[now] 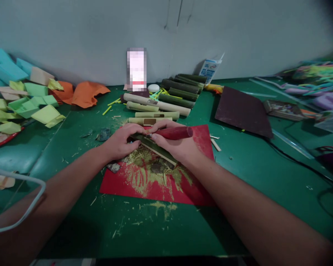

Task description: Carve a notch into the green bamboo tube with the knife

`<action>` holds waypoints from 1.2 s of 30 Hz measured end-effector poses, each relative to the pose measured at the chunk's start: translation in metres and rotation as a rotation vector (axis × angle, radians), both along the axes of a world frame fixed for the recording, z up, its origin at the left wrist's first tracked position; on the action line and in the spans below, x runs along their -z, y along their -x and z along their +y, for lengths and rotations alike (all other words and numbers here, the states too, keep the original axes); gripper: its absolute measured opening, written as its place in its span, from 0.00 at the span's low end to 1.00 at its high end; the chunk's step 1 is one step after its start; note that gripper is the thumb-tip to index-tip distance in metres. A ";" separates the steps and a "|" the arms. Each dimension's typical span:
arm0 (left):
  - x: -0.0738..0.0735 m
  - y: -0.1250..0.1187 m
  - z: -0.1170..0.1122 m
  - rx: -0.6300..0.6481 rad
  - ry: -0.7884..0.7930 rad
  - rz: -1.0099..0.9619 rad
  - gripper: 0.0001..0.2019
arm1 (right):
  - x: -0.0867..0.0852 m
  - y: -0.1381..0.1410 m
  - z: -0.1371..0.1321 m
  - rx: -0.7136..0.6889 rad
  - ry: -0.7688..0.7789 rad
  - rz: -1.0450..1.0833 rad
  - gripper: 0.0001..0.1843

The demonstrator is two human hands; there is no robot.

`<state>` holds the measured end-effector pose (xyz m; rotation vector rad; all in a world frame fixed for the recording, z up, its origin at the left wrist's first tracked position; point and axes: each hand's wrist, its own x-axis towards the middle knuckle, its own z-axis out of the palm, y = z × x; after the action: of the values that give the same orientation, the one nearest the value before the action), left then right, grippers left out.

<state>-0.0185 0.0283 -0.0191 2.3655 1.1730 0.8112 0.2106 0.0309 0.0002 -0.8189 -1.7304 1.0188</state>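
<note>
My left hand (122, 142) is closed over the upper end of a dark green bamboo piece (155, 147) that lies slanted across a red sheet (202, 138). My right hand (173, 146) grips a tool with a dark red round handle (177, 132), its working end pressed against the bamboo near my left fingertips. Pale yellow-green shavings (144, 171) are strewn over the red sheet beneath both hands.
Pale and dark green bamboo tubes (166, 99) lie stacked behind the hands by the wall. Coloured paper scraps (24, 99) pile up at the left, a dark brown board (242, 111) lies at the right, with black cables (294, 159) on the green table (252, 173).
</note>
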 end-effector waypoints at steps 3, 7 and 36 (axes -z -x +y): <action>-0.001 0.000 -0.001 0.005 0.019 0.032 0.16 | 0.000 0.001 -0.001 -0.003 -0.037 -0.002 0.04; -0.001 -0.001 0.000 0.040 0.033 0.111 0.18 | 0.001 0.004 -0.002 0.050 -0.048 0.005 0.04; -0.005 -0.002 0.004 0.053 0.096 0.121 0.17 | 0.004 0.005 -0.009 0.123 -0.084 0.034 0.05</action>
<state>-0.0169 0.0320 -0.0143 2.3841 1.1629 0.5880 0.2053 0.0222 -0.0035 -0.8388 -1.6612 0.8676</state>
